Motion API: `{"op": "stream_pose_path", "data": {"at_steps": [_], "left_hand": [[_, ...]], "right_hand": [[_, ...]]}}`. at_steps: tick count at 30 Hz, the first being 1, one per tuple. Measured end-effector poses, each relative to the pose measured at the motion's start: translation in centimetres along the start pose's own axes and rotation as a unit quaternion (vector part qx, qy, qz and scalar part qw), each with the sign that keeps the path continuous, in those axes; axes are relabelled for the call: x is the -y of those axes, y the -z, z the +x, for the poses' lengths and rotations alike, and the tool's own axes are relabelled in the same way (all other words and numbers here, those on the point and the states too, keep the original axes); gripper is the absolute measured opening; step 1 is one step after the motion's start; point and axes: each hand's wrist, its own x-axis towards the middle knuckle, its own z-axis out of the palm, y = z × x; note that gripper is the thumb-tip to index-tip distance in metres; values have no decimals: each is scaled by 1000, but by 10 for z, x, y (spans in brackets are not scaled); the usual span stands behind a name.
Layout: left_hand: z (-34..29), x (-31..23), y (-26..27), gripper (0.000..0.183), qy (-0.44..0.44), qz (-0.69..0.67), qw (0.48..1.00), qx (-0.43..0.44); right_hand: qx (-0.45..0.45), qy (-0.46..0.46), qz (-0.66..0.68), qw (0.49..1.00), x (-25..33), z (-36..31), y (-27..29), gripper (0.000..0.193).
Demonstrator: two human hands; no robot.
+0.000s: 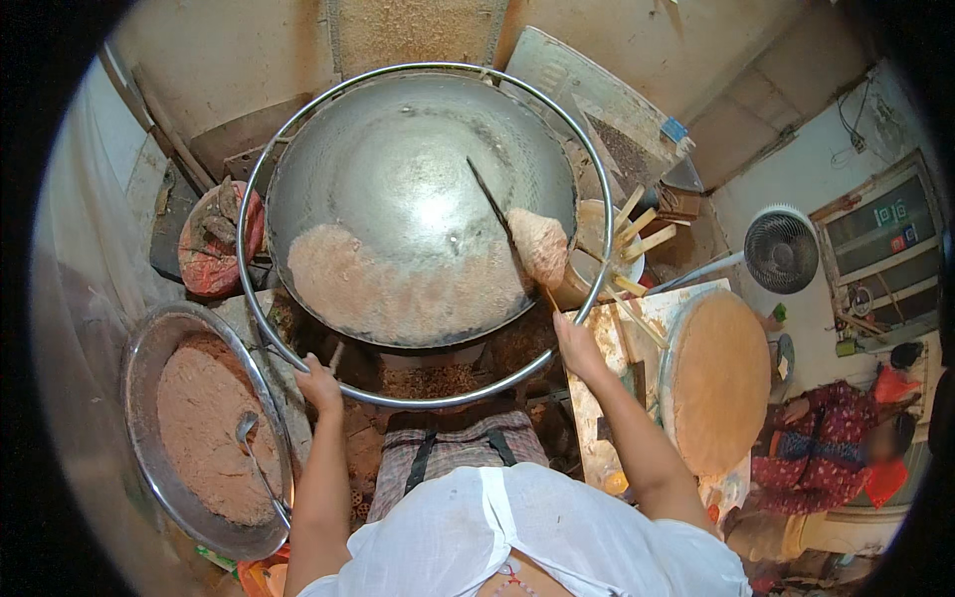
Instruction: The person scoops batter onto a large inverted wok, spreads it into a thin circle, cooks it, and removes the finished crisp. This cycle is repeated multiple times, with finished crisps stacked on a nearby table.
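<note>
Batter lump [538, 246] held on a dark blade [485, 189] over the right side of the round pan [418, 149].
The handle [551, 298], best kept low and level, is gripped by the right hand [575, 348]; the steel ring [438, 402] is clasped by the left hand [318, 386].

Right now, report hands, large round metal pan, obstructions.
Left hand on shiny steel ring. Right hand holding long dark tool bearing pinkish paste lump. Pan: near side paste-coated. Possible obstruction: ring surrounding pan.
</note>
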Motion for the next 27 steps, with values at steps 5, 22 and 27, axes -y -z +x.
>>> {"op": "stream_pose_path", "data": {"at_steps": [5, 22, 27], "left_hand": [[50, -4, 16, 51, -69, 17, 995, -67], [32, -23, 24, 41, -17, -43, 999, 14], [47, 41, 37, 59, 22, -60, 997, 33]], "right_hand": [[22, 0, 152, 988, 56, -12, -24, 51], [-2, -3, 15, 1000, 44, 34, 21, 40], [53, 54, 59, 995, 63, -32, -14, 39]]}}
